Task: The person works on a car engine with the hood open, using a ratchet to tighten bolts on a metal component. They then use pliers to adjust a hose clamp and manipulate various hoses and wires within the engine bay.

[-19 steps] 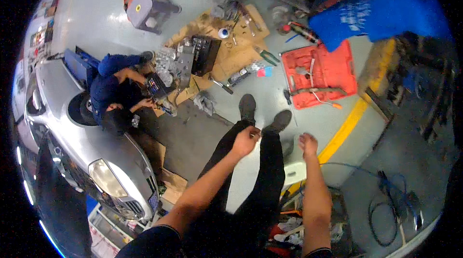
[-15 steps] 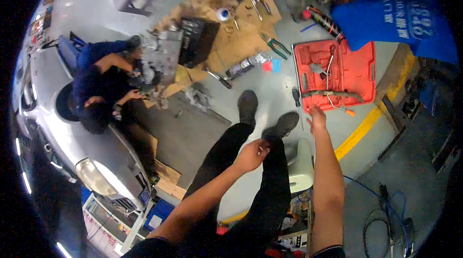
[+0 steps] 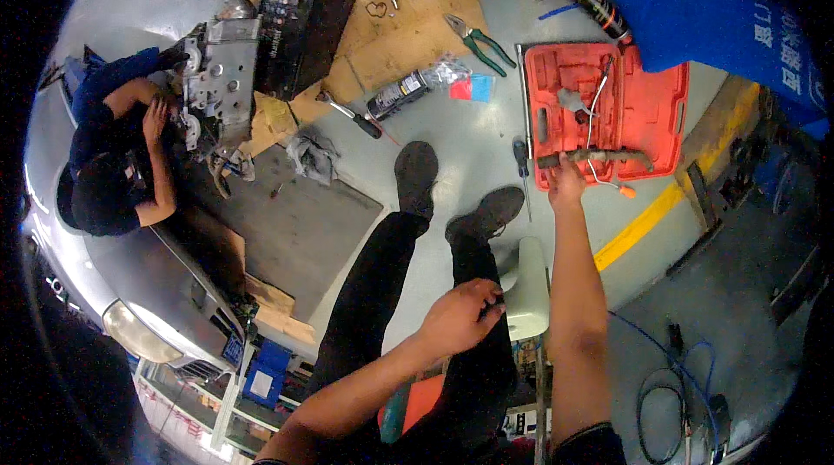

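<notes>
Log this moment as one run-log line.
right hand: reaching rusty tool on red case | left hand: at thigh, empty | co-worker: at engine part

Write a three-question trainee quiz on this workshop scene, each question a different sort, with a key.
1. True or false: the right hand reaches to the rusty bar on the open red tool case.
2. Which tool lies on the floor left of the case? A) green-handled pliers B) a hammer C) a saw
3. Fill in: the left hand is above the person's own dark ____.

Key: 1 true; 2 A; 3 trousers.
</notes>
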`<state>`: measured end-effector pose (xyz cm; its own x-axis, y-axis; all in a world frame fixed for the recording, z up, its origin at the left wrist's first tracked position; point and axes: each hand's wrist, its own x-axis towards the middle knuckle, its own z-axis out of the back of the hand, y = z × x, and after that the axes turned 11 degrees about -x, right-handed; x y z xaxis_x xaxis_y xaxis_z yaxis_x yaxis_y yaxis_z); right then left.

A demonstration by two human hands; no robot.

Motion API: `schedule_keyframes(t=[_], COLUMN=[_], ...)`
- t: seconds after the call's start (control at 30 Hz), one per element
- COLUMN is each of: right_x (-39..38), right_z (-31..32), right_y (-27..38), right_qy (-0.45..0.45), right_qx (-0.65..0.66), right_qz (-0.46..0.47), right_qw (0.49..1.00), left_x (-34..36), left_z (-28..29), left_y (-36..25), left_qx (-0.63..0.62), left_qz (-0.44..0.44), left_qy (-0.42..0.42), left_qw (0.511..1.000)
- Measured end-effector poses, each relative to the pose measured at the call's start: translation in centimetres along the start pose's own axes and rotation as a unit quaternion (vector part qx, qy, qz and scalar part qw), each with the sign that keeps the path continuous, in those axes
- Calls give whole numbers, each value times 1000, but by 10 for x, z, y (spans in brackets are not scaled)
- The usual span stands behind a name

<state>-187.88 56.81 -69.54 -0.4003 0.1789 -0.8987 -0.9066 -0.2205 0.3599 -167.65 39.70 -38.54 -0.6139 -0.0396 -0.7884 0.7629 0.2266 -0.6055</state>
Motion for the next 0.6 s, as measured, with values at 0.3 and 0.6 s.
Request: schedule_keyframes(t=[0.3, 0.6], right_x=[-245, -109], right_z=[19, -70], right_y=[-41, 45], right_qy=[184, 210], right_qx=[-230, -483], right_qz=[195, 337], right_qw=[936, 780], left_x=[54, 78], left_z=[33, 135], left_y=[5, -31], left_qx=[87, -102], left_qz=[-187, -13], left_qy=[-187, -253], left_qw=[960, 962])
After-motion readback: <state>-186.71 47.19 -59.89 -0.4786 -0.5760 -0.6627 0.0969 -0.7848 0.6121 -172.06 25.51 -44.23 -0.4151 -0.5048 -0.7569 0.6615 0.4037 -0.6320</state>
